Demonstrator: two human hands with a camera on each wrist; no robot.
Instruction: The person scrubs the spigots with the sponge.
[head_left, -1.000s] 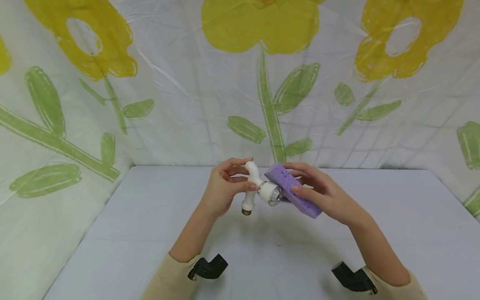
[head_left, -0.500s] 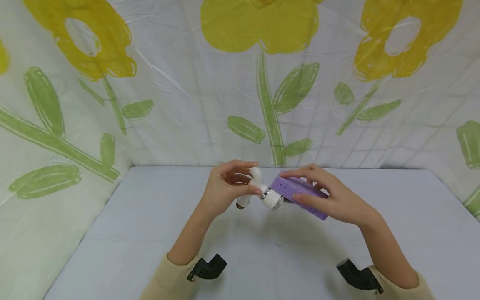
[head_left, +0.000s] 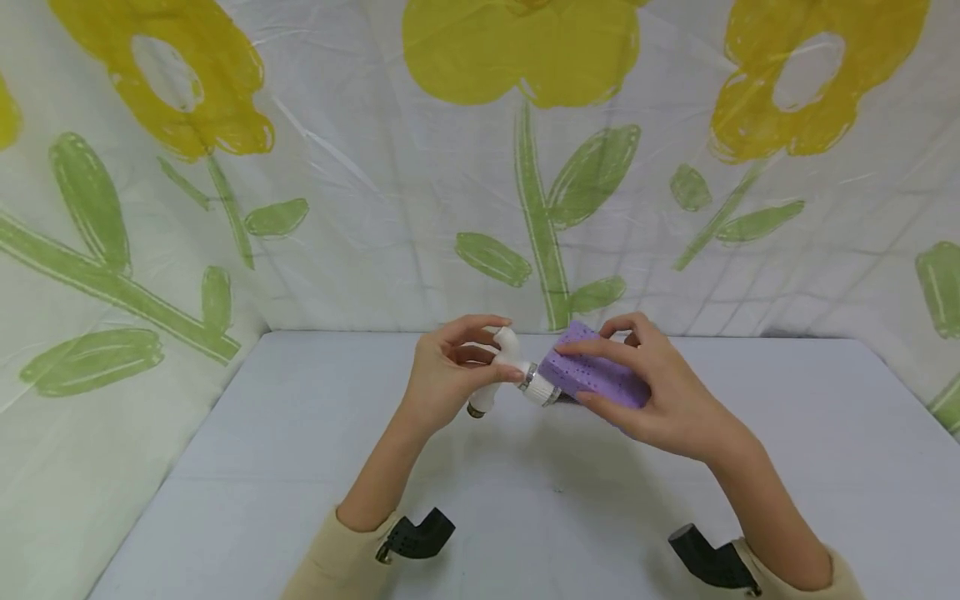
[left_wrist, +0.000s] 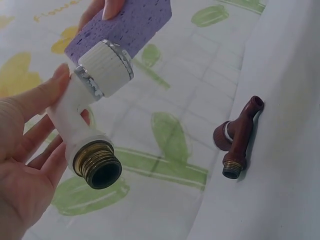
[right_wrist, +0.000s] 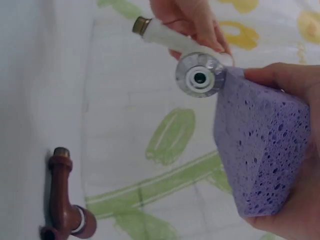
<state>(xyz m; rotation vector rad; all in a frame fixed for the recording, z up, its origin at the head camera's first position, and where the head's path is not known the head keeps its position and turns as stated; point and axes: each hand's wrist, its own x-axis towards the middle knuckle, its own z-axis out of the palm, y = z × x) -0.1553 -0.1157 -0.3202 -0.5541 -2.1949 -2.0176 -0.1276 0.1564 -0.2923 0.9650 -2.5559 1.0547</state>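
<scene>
My left hand (head_left: pixel 446 379) grips a white faucet (left_wrist: pixel 75 117) by its body, thumb on the near side. The faucet has a ribbed white knob (left_wrist: pixel 106 67) with silver trim and a threaded brass end (left_wrist: pixel 100 165) that points down toward me. In my right hand (head_left: pixel 667 400) is a purple sponge (head_left: pixel 596 367), pinched between thumb and fingers. One end of the sponge touches the faucet at the knob, as the right wrist view (right_wrist: pixel 262 145) also has it. The sponge covers part of the knob's far side in the head view.
A dark red faucet (left_wrist: pixel 240 137) with a brass threaded end lies on the white table (head_left: pixel 300 433) behind the hands, mostly hidden in the head view. A white cloth with yellow flowers and green leaves (head_left: pixel 592 175) hangs at the table's back edge.
The white faucet has turned in my left hand, its knob now facing more to the right. My right hand has shifted the sponge along the knob and turned its broad face toward me.
</scene>
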